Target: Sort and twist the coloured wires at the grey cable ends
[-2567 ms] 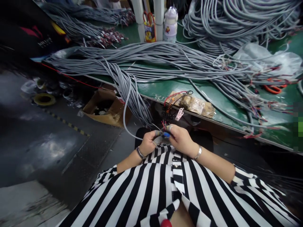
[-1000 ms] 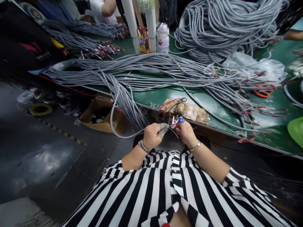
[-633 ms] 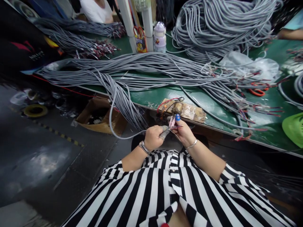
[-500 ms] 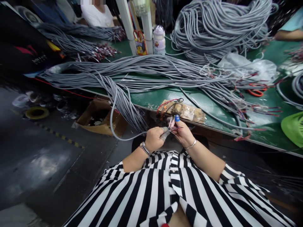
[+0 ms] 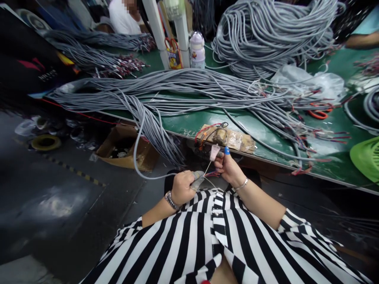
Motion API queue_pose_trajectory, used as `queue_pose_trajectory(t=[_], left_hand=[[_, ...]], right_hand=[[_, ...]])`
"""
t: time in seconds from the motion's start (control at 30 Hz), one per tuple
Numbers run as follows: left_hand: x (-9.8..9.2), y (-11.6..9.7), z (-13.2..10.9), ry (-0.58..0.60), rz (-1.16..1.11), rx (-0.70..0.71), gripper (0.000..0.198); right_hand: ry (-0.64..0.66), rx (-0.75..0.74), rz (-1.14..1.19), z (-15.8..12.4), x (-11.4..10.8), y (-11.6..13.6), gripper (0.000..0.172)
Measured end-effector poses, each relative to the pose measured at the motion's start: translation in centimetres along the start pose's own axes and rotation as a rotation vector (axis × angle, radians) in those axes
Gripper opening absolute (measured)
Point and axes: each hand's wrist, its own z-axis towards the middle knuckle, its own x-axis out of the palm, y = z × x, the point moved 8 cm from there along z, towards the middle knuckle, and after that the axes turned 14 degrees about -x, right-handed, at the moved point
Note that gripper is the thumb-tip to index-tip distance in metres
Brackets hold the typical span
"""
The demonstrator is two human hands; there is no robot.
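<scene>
My left hand (image 5: 182,187), with grey covering on its fingers, is closed around the end of a grey cable (image 5: 154,177). Thin coloured wires (image 5: 212,173) fan out from that end toward my right hand. My right hand (image 5: 230,167) wears a blue cover on one fingertip and is closed by a small pale pink piece (image 5: 214,152), whose kind I cannot make out. A pale strand (image 5: 208,167) runs taut between this piece and the cable end. Another pale strand hangs loose below the wires.
Long grey cables (image 5: 183,88) lie along the green table (image 5: 204,118), some drooping over its front edge. A taped wooden block (image 5: 237,140) sits at that edge. Behind are a big cable coil (image 5: 272,35) and a bottle (image 5: 197,50). Orange-handled scissors (image 5: 319,112) lie right; a carton (image 5: 127,152) stands below.
My hands have moved apart: the left went left and slightly down with the cable, the right slightly right. The pale strand is now stretched between them.
</scene>
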Motion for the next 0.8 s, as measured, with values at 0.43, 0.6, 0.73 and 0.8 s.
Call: queue_pose_trajectory(t=[0.43,0.6,0.73,0.8], left_hand=[[-1.3,-0.1,0.6,-0.164,0.038,0.051,0.019],[0.5,0.9,2.4,-0.189,0.078,-0.001,0.02],[1.4,1.4,3.3,-0.224,0.125,-0.001,0.021],[1.7,1.4,3.5,-0.221,0.124,0.014,0.02]], right_hand=[[0.084,0.05,-0.054,0.1,1.6,1.3,0.052],[0.056,0.023,-0.132,0.4,1.3,1.6,0.05],[0.012,0.02,-0.135,0.3,1.5,1.7,0.053],[0.016,0.015,-0.125,0.3,1.8,1.7,0.053]])
